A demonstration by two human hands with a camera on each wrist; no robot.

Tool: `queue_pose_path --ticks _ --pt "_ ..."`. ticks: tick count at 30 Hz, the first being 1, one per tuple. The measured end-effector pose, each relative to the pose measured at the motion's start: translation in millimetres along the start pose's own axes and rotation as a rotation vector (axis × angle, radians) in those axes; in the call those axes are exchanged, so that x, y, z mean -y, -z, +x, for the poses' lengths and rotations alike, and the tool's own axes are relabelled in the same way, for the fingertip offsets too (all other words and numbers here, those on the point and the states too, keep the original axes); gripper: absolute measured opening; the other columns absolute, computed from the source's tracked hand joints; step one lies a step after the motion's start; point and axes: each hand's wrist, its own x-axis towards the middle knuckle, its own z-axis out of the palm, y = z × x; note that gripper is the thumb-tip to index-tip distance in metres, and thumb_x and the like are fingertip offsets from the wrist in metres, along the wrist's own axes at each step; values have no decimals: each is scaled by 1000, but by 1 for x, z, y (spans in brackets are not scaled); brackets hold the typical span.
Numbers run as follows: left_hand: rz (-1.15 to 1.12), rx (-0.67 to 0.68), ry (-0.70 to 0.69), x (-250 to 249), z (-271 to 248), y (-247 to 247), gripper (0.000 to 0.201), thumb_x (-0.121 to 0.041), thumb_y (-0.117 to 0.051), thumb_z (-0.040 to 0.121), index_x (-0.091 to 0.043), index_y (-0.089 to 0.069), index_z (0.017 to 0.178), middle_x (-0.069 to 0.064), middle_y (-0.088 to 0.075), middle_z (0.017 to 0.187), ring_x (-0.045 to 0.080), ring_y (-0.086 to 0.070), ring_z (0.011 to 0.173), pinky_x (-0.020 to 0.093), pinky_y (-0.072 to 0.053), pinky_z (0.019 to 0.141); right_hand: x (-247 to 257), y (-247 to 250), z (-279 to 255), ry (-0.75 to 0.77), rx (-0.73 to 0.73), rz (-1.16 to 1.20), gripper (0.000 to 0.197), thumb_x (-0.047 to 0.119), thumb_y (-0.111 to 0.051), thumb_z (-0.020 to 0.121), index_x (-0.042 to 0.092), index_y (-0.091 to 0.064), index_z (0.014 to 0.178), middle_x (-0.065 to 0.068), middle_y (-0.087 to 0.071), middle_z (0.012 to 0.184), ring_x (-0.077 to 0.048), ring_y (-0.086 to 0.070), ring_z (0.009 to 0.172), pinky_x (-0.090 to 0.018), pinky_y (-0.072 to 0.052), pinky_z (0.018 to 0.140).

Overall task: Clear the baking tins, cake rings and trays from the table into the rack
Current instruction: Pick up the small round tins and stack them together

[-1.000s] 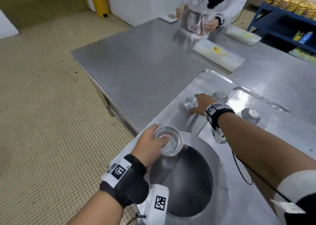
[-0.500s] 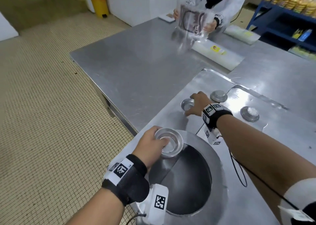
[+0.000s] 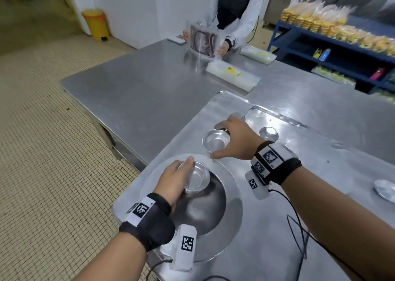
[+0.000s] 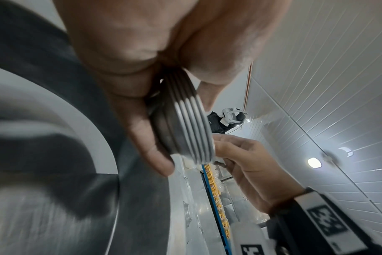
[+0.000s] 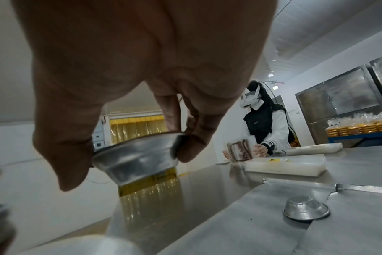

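Observation:
My left hand (image 3: 185,174) grips a nested stack of small round metal tins (image 3: 196,179) over a large round dished pan (image 3: 236,197). In the left wrist view the stack (image 4: 185,124) shows several rims between thumb and fingers. My right hand (image 3: 226,144) pinches one small tin (image 3: 214,142) by its rim, lifted off the flat metal tray (image 3: 320,173), a short way beyond the stack. The right wrist view shows that tin (image 5: 137,158) upright in the air. An upturned tin (image 3: 268,132) sits on the tray to the right, and another (image 3: 238,115) peeks out behind my right hand.
A crumpled foil tin (image 3: 384,189) lies at the tray's right edge. Another person (image 3: 237,13) stands across the steel table (image 3: 149,92) handling a plastic bag, with flat white packs (image 3: 233,75) beside them. Blue shelving (image 3: 342,45) with bagged goods stands at the back right.
My right hand has picked a small tin up off the tray and brought it back toward the stack. My left hand still holds the stack over the round pan.

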Motion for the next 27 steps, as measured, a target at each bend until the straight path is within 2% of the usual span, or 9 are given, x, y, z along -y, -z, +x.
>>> queue_pose_path --ticks 2,4,6,10,13,17,20,23,27 --pt "35 30 16 3 -3 -4 59 -75 -61 78 -23 -75 103 2 -77 102 26 -71 102 50 -51 100 3 3 -23 27 -17 44 80 50 -91 51 19 -61 118 6 -49 104 -10 -48 97 -21 -36 86" --pt "84 60 43 7 -7 -10 75 -92 -54 66 -31 -74 106 -2 -76 105 25 -70 105 51 -48 102 9 5 -45 47 -8 75 82 53 -89 50 21 -60 120 6 -52 109 -9 -51 99 -20 -37 88" --pt "85 82 44 5 -15 -17 81 -92 -56 65 -26 -74 107 2 -77 103 27 -71 102 53 -50 100 15 7 -65 61 13 83 82 54 -88 51 22 -59 121 7 -52 111 -8 -51 102 -21 -40 92" --pt "15 149 29 -2 -37 -33 45 -56 -68 86 -15 -75 103 11 -77 98 31 -73 96 52 -54 95 25 2 -96 90 46 85 79 51 -88 54 22 -59 123 6 -51 113 -12 -54 104 -28 -46 96" --pt "49 102 65 3 -41 -40 35 -40 -78 76 -16 -72 101 16 -76 99 34 -73 93 57 -57 88 30 -1 -114 110 60 117 78 51 -88 57 22 -59 123 5 -51 114 -11 -54 105 -29 -47 97" --pt "79 106 45 7 -45 -49 19 -1 -60 88 -6 -64 106 26 -70 100 35 -70 88 53 -58 79 32 -4 -127 144 85 103 68 48 -89 60 18 -64 116 -1 -54 111 -12 -51 105 -29 -45 97" --pt "103 106 28 10 -43 -53 22 2 -55 89 -8 -63 106 26 -70 99 34 -69 87 48 -58 76 27 -8 -130 155 80 126 76 52 -89 60 21 -63 124 1 -52 112 -12 -50 107 -27 -43 98" --pt "113 101 22 12 -40 -55 22 2 -53 91 -11 -64 105 24 -71 99 37 -69 92 53 -58 83 21 -12 -130 185 71 166 77 52 -90 59 20 -64 123 -1 -55 111 -13 -52 105 -29 -43 98" --pt "103 105 34 13 -35 -54 21 3 -52 92 -7 -63 107 24 -69 98 35 -68 83 49 -59 72 6 -11 -124 223 130 197 88 44 -95 53 16 -59 128 -2 -56 115 -14 -55 105 -25 -44 96"
